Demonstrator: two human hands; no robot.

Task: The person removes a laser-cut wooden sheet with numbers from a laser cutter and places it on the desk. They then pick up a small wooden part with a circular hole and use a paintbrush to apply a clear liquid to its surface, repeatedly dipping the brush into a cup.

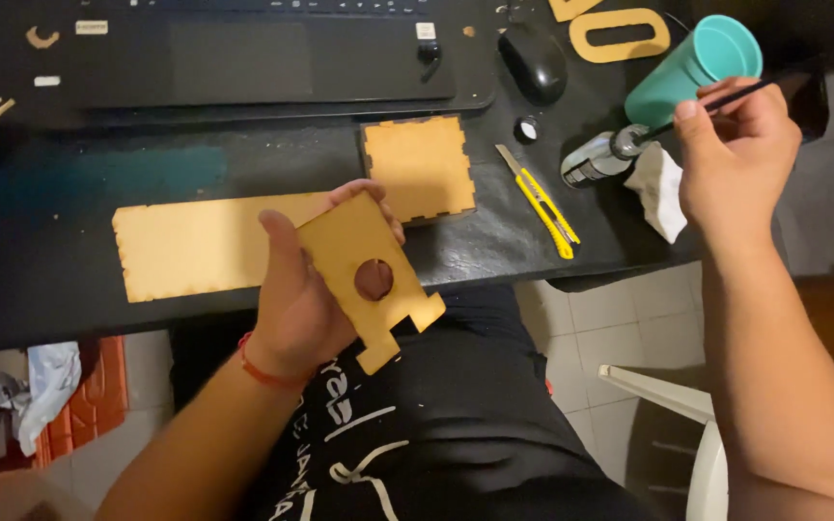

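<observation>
Head view: left hand (296, 299) grips wooden panel (369, 280).

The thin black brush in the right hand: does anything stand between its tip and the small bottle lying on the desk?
Nothing visible does. The right hand holds the thin black brush, whose tip sits at the mouth of the small bottle lying on its side, beside the crumpled white tissue and below the teal plastic cup.

The table (41, 193) is black. The wooden piece (364, 280) and the long panel (209, 246) are light brown. The cup (692, 68) is turquoise, the utility knife (541, 205) yellow, the mouse (533, 63) black, the wrist band (264, 371) red.
</observation>
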